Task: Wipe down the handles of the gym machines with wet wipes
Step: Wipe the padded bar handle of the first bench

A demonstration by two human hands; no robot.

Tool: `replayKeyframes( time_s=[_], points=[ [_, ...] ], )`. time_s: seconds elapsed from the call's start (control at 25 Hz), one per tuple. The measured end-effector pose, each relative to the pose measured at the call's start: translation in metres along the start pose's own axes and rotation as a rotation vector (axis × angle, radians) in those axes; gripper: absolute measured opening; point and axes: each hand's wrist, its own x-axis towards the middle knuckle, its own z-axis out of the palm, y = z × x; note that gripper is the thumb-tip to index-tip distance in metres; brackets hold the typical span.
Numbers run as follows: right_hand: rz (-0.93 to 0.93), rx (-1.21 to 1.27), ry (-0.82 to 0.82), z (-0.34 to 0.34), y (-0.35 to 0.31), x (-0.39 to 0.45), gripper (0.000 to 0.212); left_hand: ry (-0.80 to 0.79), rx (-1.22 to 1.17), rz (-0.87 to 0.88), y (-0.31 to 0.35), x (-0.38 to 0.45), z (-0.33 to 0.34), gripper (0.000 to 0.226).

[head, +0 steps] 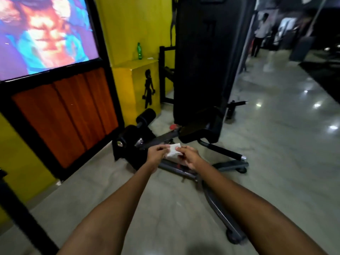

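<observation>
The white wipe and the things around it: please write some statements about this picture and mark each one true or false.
1. Both hands hold the white wipe. True: the left hand and the right hand pinch it from either side.
2. The wipe is pressed on a machine handle. False: it is held in the air, above the black gym machine.
3. A green bottle stands on the yellow cabinet. True.
4. The bottle lies on the floor. False: it stands upright on the cabinet.
5. A person stands far back at the right. True.
</observation>
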Motion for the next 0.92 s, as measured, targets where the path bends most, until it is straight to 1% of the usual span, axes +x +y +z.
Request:
replayKeyframes(
  time_s=[0.12,0.2,0.28,0.44,0.56,0.64,0.76,0.8,0.92],
  points=[
    [0.013,0.088,0.093,-0.077,-0.009,-0.013,0.015,-0.112,0.012,-0.003,-0.010,-0.011,0.075,0.013],
    [0.022,0.131,0.110,-0.118,-0.012,-0.020,0.014,-0.204,0.042,-0.034,-0.014,-0.017,0.114,0.019],
    [0.014,0.158,0.145,-0.148,-0.014,-0.027,0.013,-0.289,0.067,-0.079,-0.017,-0.016,0.142,0.025],
    [-0.001,0.190,0.283,-0.193,-0.015,-0.038,0.016,-0.427,0.157,-0.126,-0.022,-0.006,0.185,0.026],
    [0.010,0.197,0.363,-0.211,-0.017,-0.036,0.017,-0.477,0.201,-0.086,-0.031,0.007,0.209,0.026],
    [0.006,0.207,0.356,-0.212,-0.019,-0.030,0.016,-0.494,0.223,-0.058,-0.035,0.016,0.214,0.027],
    [0.001,0.208,0.389,-0.204,-0.017,-0.003,0.013,-0.572,0.264,0.003,-0.042,0.051,0.216,0.028],
    [-0.003,0.205,0.420,-0.198,-0.015,0.009,0.014,-0.596,0.264,0.018,-0.044,0.066,0.215,0.029],
    [-0.009,0.232,0.540,-0.178,-0.009,0.051,0.026,-0.674,0.322,0.042,-0.051,0.115,0.209,0.030]
  ],
)
